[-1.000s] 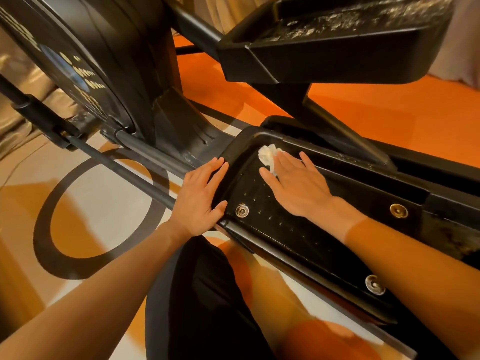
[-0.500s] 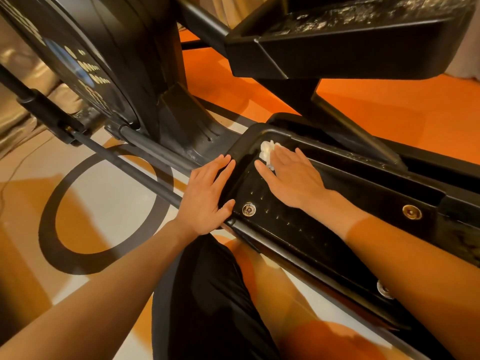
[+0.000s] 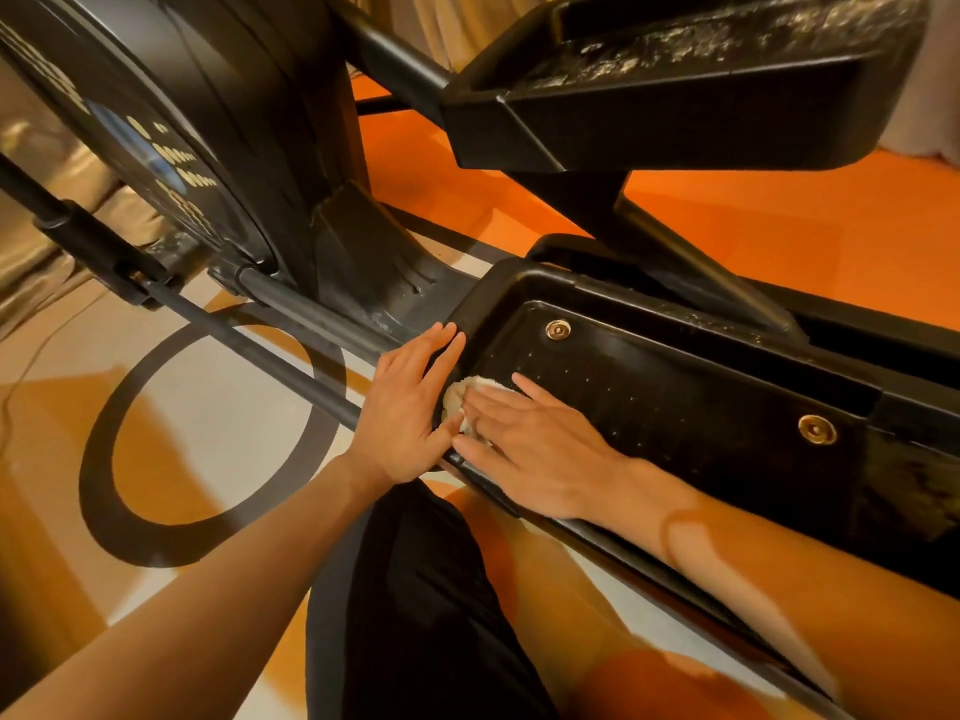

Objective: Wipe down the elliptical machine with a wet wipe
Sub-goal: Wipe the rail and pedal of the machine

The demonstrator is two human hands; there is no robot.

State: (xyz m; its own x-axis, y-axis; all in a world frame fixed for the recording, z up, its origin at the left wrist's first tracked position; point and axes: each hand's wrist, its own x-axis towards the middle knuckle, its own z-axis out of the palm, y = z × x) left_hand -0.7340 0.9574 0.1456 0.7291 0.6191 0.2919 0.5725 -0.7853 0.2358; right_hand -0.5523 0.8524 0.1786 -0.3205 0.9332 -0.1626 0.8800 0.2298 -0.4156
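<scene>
Right grip (image 3: 530, 454), fingers flat and spread, presses the wipe (image 3: 458, 394) into the 9 o'clock corner of the pedal (image 3: 675, 407), beside the flat left grip (image 3: 408, 413) bracing the rim; firm overlapping strokes toward 3 o'clock should work best.

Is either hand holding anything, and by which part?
Nothing is gripped. The right hand presses the white wipe flat against the foot pedal under straight fingers; the left hand rests flat on the pedal's rim.
</scene>
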